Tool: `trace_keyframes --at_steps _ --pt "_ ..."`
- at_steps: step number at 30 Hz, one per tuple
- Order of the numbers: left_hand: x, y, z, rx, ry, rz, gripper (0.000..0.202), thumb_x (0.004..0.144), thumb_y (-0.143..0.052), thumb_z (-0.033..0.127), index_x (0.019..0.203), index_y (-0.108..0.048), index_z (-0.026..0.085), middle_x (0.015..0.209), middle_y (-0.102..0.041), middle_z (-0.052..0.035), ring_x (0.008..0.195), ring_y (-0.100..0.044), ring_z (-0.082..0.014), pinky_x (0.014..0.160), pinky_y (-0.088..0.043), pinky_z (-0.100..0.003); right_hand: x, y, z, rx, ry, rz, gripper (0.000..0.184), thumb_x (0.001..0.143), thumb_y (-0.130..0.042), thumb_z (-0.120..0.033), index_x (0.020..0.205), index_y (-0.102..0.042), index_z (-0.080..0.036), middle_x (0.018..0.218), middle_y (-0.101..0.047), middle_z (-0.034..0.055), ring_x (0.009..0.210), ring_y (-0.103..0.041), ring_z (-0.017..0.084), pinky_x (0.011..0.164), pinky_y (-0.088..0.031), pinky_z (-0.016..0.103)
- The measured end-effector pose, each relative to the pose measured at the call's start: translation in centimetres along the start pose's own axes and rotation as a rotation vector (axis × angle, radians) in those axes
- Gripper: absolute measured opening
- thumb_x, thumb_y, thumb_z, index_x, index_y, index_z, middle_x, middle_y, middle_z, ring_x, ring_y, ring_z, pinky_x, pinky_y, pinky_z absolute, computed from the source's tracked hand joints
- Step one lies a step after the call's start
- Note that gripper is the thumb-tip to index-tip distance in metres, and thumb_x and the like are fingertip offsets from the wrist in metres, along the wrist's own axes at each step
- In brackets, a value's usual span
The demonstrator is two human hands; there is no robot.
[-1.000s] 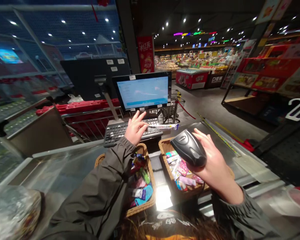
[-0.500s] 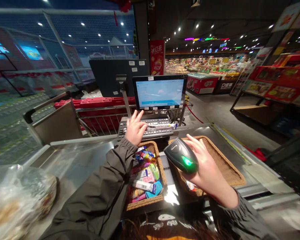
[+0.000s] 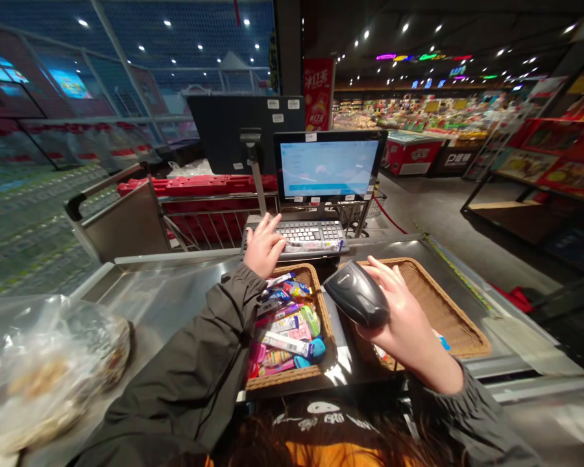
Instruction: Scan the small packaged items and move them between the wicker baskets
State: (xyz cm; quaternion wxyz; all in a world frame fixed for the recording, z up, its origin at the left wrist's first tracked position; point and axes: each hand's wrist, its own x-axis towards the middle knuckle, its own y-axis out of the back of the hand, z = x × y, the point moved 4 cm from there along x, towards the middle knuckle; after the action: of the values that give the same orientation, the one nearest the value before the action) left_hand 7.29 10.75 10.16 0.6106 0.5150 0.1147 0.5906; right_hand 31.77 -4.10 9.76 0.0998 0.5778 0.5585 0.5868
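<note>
My left hand [image 3: 264, 245] rests on the left part of the keyboard [image 3: 311, 232] with its fingers spread over the keys, below the lit monitor [image 3: 329, 167]. A long wrapped snack bar [image 3: 316, 246] lies along the keyboard's front edge, just right of that hand. My right hand [image 3: 399, 318] is closed round a black barcode scanner [image 3: 357, 293], held above the right wicker basket [image 3: 448, 318]. The left wicker basket [image 3: 316, 285] between my arms is full of several small wrapped sweets [image 3: 285, 331].
A clear plastic bag of goods [image 3: 43, 370] lies on the steel counter [image 3: 156, 298] at the left. Behind the counter stand a metal cart [image 3: 121, 220] and red shopping baskets [image 3: 199, 185]. Store shelves [image 3: 555, 155] and a freezer [image 3: 409, 152] line the right.
The view has shifted, so the counter sits further right. The scanner's green light, lit half a second ago, is now off. My left hand stays on the keyboard.
</note>
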Motion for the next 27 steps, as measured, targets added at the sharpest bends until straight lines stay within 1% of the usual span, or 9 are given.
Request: trace_keyframes --at_steps 7,11,14,17,20,22,24,26,27 --pt "-2.6 -0.9 -2.8 0.023 0.053 -0.09 0.029 0.093 -0.042 0.03 0.085 -0.068 0.021 0.155 -0.042 -0.005 0.149 -0.027 -0.0309 0.112 -0.019 -0.073 -0.1 -1.0 0.0 0.024 -0.021 -0.045 0.047 0.073 -0.063 -0.024 0.12 -0.059 -0.02 0.133 -0.058 0.0174 0.139 -0.041 0.042 0.11 -0.027 0.074" --pt "-4.3 -1.8 -4.3 0.047 0.078 -0.136 0.029 0.093 -0.042 0.029 0.087 -0.069 0.022 0.155 -0.042 -0.0052 0.149 -0.027 -0.0318 0.111 -0.021 -0.074 0.1 -1.4 -0.3 0.043 -0.029 -0.06 0.047 0.074 -0.063 -0.025 0.121 -0.059 -0.02 0.133 -0.058 0.0173 0.14 -0.04 0.042 0.11 -0.027 0.074" --pt "-5.6 -2.6 -5.6 0.07 0.119 -0.156 0.03 0.093 -0.042 0.029 0.084 -0.069 0.022 0.154 -0.043 -0.0052 0.148 -0.029 -0.0318 0.11 -0.023 -0.074 0.3 -1.7 -0.6 0.058 -0.017 -0.072 0.047 0.073 -0.062 -0.024 0.119 -0.06 -0.02 0.132 -0.059 0.0177 0.139 -0.041 0.042 0.109 -0.028 0.075" --pt "-6.8 -3.6 -7.5 0.103 0.17 -0.195 0.031 0.091 -0.042 0.029 0.079 -0.07 0.021 0.152 -0.047 -0.0054 0.146 -0.034 -0.033 0.107 -0.028 -0.075 0.5 -1.9 -0.8 0.071 -0.01 -0.083 0.046 0.072 -0.063 -0.024 0.117 -0.061 -0.02 0.133 -0.058 0.0173 0.139 -0.041 0.042 0.109 -0.029 0.075" --pt "-8.2 -4.3 -9.8 0.176 0.212 -0.26 0.033 0.089 -0.044 0.029 0.072 -0.072 0.022 0.145 -0.055 -0.0064 0.14 -0.042 -0.0356 0.104 -0.034 -0.073 0.5 -1.9 -0.9 0.071 -0.001 -0.08 0.045 0.072 -0.063 -0.025 0.117 -0.06 -0.019 0.132 -0.059 0.0177 0.138 -0.042 0.042 0.11 -0.029 0.075" --pt "-9.1 -4.3 -11.4 0.246 0.239 -0.292 0.032 0.087 -0.047 0.03 0.07 -0.074 0.023 0.138 -0.061 -0.0072 0.135 -0.047 -0.0367 0.105 -0.033 -0.072 0.5 -1.9 -1.0 0.069 0.003 -0.08 0.044 0.073 -0.063 -0.026 0.117 -0.06 -0.019 0.132 -0.059 0.0183 0.138 -0.043 0.042 0.109 -0.028 0.075" --pt "-9.8 -3.8 -12.5 0.321 0.275 -0.303 0.03 0.084 -0.05 0.03 0.069 -0.075 0.023 0.133 -0.065 -0.0089 0.133 -0.05 -0.0384 0.108 -0.026 -0.073 0.3 -1.9 -0.9 0.068 -0.001 -0.082 0.044 0.073 -0.063 -0.026 0.117 -0.059 -0.019 0.132 -0.058 0.0184 0.138 -0.042 0.042 0.109 -0.028 0.075" --pt "-10.2 -2.9 -12.8 0.393 0.306 -0.309 0.027 0.083 -0.053 0.033 0.069 -0.075 0.022 0.135 -0.064 -0.0115 0.135 -0.047 -0.0417 0.108 -0.019 -0.077 0.1 -1.9 -0.8 0.064 -0.011 -0.084 0.044 0.073 -0.063 -0.026 0.117 -0.059 -0.02 0.132 -0.058 0.0177 0.138 -0.042 0.042 0.109 -0.028 0.075" --pt "-10.2 -2.4 -12.6 0.419 0.313 -0.311 0.026 0.083 -0.054 0.035 0.072 -0.075 0.022 0.138 -0.061 -0.0127 0.137 -0.044 -0.0431 0.107 -0.017 -0.078 0.0 -1.9 -0.7 0.061 -0.015 -0.086 0.045 0.073 -0.063 -0.026 0.118 -0.058 -0.02 0.132 -0.058 0.0174 0.138 -0.042 0.042 0.11 -0.028 0.074"
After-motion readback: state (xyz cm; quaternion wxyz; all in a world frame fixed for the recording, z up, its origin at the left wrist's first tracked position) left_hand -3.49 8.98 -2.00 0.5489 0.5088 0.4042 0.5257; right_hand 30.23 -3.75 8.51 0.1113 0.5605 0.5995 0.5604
